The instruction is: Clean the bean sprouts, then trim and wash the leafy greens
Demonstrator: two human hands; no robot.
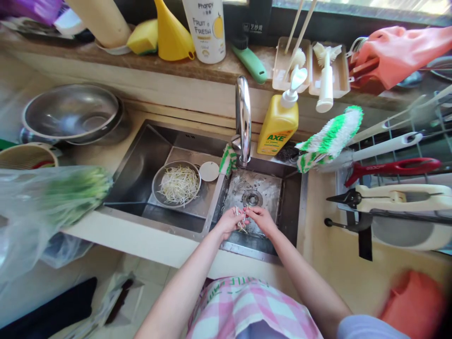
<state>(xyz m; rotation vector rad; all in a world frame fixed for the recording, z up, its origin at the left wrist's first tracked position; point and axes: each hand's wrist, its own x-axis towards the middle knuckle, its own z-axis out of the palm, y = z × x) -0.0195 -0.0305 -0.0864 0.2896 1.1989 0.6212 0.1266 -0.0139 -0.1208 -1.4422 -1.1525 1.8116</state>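
Over the right sink basin [289,207], my left hand [230,221] is closed around a small bunch of bean sprouts [242,225], whose pale stems hang below the fingers. My right hand [260,218] meets it from the right, its thumb and fingertips pinched at the top of the same bunch. In the left basin [137,155] a round metal bowl [154,190] holds a heap of bean sprouts [179,184]. A drain [252,198] lies beneath my hands, with small bits scattered on the wet basin floor.
A chrome faucet [243,117] rises behind the divider, where a green-striped cloth [228,160] hangs. Beside it stands a yellow AXE bottle [278,125]. Metal bowls [70,113] and bagged greens [70,193] sit left; a rack with scissors [399,197] is right.
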